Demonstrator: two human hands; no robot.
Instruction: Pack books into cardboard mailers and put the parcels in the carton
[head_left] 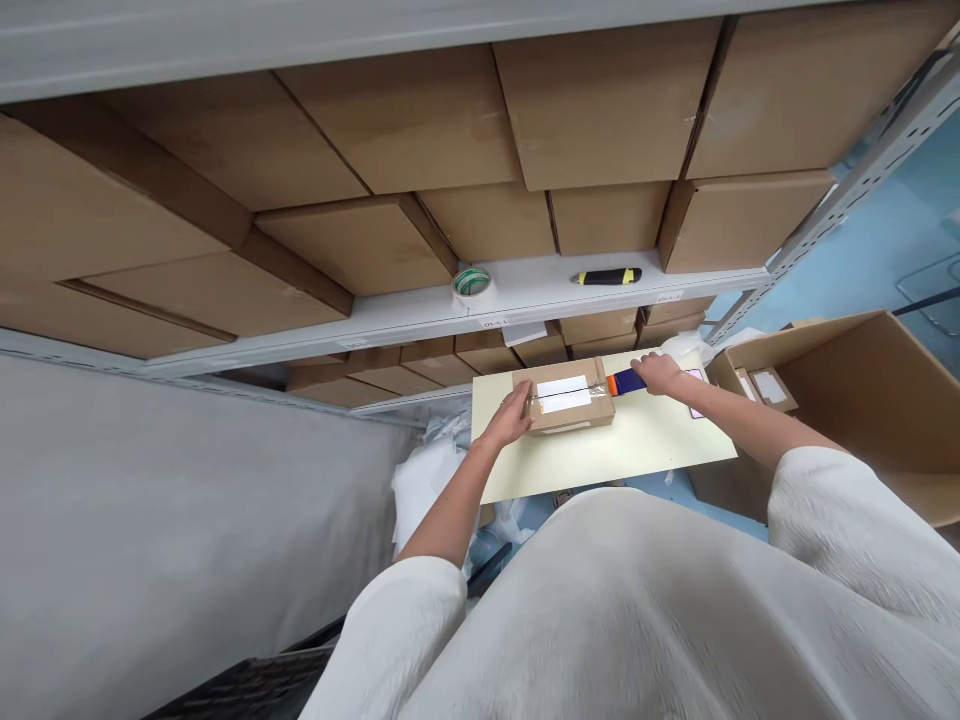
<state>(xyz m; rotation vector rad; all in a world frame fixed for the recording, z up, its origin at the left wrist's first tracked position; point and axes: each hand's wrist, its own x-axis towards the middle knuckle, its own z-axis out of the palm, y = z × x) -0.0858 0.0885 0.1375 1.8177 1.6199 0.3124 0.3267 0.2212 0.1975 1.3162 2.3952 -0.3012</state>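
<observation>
Shelf unit [405,335]: pale grey metal, rising beyond the table, brown cartons [611,95] packed on its levels.
Open carton [855,350]: just right of the table, flaps apart, small labelled boxes [769,388] inside it.
Table [600,460]: pale yellow top, in front of the person.
White plastic [427,480]: bunched just left of the table.
Taped box [566,412]: lying on the table, in its left half along the far edge; white label on top, shiny clear tape across its right end.
Left hand [511,414]: over the table's left part; grip spread, fingers laid on the near box's left end.
Right hand [657,373]: above the table's right half; grip pinching the blue tool.
Blue tool [628,383]: over the table, right of its middle, orange tip at the taped box's right end.
Knife [607,276]: black and yellow, on the shelf beyond the table's middle.
Tape roll [485,293]: on that same shelf, beyond the table's left end.
Phone [696,375]: on the table near its right edge, partly hidden by the right forearm.
</observation>
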